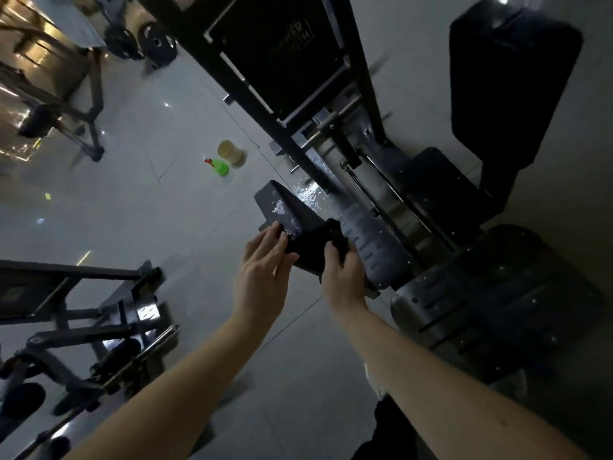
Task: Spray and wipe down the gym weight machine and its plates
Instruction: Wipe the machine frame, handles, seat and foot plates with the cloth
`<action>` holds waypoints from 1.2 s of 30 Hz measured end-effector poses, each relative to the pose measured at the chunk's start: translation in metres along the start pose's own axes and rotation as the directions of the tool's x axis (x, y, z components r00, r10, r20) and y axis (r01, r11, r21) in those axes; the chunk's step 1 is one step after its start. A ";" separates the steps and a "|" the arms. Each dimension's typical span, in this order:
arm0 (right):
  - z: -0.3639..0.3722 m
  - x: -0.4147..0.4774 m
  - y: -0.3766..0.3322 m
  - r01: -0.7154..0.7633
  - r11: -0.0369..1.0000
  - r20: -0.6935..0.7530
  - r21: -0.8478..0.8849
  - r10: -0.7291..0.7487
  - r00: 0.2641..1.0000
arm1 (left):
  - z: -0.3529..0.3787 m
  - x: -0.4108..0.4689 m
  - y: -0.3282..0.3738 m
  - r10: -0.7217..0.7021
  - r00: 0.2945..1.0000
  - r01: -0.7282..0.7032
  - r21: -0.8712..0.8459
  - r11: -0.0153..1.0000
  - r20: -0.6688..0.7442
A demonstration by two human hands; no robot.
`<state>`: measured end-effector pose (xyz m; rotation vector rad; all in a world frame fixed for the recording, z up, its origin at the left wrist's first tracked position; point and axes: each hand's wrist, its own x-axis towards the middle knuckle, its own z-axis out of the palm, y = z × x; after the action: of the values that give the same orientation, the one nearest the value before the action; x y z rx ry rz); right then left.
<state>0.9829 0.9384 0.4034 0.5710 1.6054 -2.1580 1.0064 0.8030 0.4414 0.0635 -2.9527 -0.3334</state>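
Observation:
A dark weight machine fills the middle and right of the head view. Its slanted dark plate in the centre is wet with white spray foam, and so is the metal rail behind it. My left hand lies with straight fingers on the plate's near left edge. My right hand grips a dark cloth pressed on the plate's near end. A green spray bottle with a red trigger stands on the floor beyond the plate.
A beige round container stands beside the spray bottle on the grey tiled floor. Black seat pads are at the right. Another machine frame stands at the lower left, with weight plates at the far upper left.

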 end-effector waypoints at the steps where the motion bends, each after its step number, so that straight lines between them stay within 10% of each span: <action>1: -0.003 -0.004 -0.010 0.008 1.000 0.048 -0.003 -0.008 0.999 | 0.000 -0.002 0.001 -0.039 0.999 0.039 -0.017 0.999 -0.018; 5: -0.013 -0.017 -0.036 0.205 0.972 0.346 -0.117 -0.153 0.926 | -0.001 -0.007 0.011 -0.372 0.927 0.336 -0.324 0.884 -0.055; 10: -0.011 0.014 -0.048 0.598 0.602 0.521 -0.530 -0.325 0.789 | 0.001 -0.008 0.017 -0.555 0.821 0.502 -0.633 0.590 0.134; 21: 0.134 0.109 -0.109 0.596 0.000 0.594 -0.803 -0.090 0.800 | -0.005 -0.002 0.015 -0.577 0.783 0.581 -0.606 0.543 0.232; 29: 0.046 0.071 -0.099 0.791 0.168 0.792 -0.588 -0.079 0.605 | -0.005 -0.001 0.014 -0.642 0.694 0.642 -0.683 0.349 0.325; 36: 0.043 0.071 -0.098 0.790 0.143 0.780 -0.597 -0.126 0.613 | 0.000 -0.003 0.016 -0.621 0.749 0.572 -0.699 0.429 0.231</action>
<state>0.8672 0.9181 0.4551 -1.0879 2.4059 -0.9557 1.0094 0.8188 0.4446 1.0136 -2.3492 -1.5655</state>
